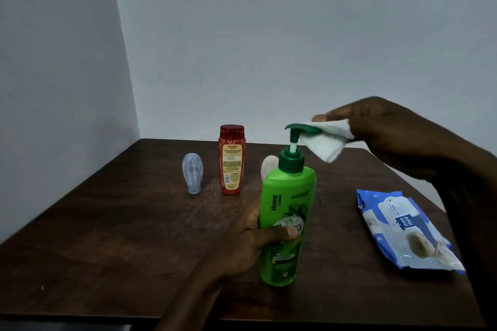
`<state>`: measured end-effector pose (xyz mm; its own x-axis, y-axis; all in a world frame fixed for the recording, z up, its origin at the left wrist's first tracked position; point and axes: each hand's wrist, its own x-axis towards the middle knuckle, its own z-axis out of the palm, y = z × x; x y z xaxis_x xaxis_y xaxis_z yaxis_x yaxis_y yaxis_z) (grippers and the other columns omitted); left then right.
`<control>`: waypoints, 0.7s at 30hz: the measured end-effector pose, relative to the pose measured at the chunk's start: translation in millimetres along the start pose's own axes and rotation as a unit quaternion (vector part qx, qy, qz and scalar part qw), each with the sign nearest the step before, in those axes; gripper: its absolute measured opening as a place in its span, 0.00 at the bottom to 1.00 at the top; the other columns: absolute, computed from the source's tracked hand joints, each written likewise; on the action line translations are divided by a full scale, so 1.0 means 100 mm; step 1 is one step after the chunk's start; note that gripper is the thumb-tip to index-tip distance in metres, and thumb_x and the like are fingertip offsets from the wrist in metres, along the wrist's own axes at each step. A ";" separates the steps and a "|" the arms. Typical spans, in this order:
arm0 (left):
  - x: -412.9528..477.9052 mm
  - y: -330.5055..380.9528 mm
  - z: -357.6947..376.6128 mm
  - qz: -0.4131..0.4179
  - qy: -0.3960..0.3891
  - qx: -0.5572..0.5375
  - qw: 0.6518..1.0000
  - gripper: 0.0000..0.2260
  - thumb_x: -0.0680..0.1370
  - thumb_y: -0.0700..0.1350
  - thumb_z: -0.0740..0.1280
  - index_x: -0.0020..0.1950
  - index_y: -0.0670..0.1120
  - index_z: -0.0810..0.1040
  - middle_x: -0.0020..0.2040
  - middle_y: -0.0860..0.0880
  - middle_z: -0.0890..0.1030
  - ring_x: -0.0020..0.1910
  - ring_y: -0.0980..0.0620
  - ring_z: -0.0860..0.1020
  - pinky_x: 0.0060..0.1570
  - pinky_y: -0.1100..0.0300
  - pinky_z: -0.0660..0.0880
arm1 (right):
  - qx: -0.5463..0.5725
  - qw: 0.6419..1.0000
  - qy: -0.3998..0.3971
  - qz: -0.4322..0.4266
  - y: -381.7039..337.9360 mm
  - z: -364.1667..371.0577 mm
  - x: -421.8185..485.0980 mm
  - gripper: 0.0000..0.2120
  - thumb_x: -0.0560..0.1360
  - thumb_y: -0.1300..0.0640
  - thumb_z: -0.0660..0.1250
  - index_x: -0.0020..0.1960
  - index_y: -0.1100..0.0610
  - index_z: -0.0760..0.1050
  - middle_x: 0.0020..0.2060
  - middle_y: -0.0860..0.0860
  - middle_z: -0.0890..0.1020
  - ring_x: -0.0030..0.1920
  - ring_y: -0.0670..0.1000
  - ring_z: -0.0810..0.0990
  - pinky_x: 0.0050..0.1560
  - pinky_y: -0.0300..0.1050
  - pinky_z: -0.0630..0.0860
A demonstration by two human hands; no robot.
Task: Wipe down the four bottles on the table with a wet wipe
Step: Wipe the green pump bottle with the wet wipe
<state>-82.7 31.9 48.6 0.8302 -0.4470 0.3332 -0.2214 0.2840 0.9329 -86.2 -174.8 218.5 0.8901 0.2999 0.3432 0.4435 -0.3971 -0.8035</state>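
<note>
A tall green pump bottle (287, 212) stands upright near the table's middle, and my left hand (250, 239) grips its body. My right hand (382, 131) pinches a white wet wipe (325, 142) against the back of the dark green pump head (301, 128). Farther back stand a red bottle (231, 160) and a pale blue bottle (192, 172) resting on its cap. A cream bottle (267, 168) is mostly hidden behind the green one.
A blue pack of wet wipes (403, 228) lies flat at the right of the dark wooden table (121, 223). Pale walls meet in a corner behind the table. The table's front edge runs along the bottom of the view.
</note>
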 end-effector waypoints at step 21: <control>0.46 -0.16 -0.15 -0.026 0.109 -0.148 0.983 0.17 0.81 0.59 0.62 0.60 0.52 0.84 0.57 0.44 0.85 0.54 0.47 0.84 0.50 0.51 0.81 | -0.008 0.953 0.302 -0.018 1.00 0.94 -0.07 0.06 0.73 0.53 0.76 0.50 0.48 0.86 0.43 0.42 0.87 0.44 0.37 0.84 0.46 0.31 0.77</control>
<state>-33.4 19.2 46.8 0.9331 -0.2849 0.2194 -0.0444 0.5143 0.8565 -57.9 -135.6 89.8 0.7698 -0.2378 0.5923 0.4729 -0.4106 -0.7795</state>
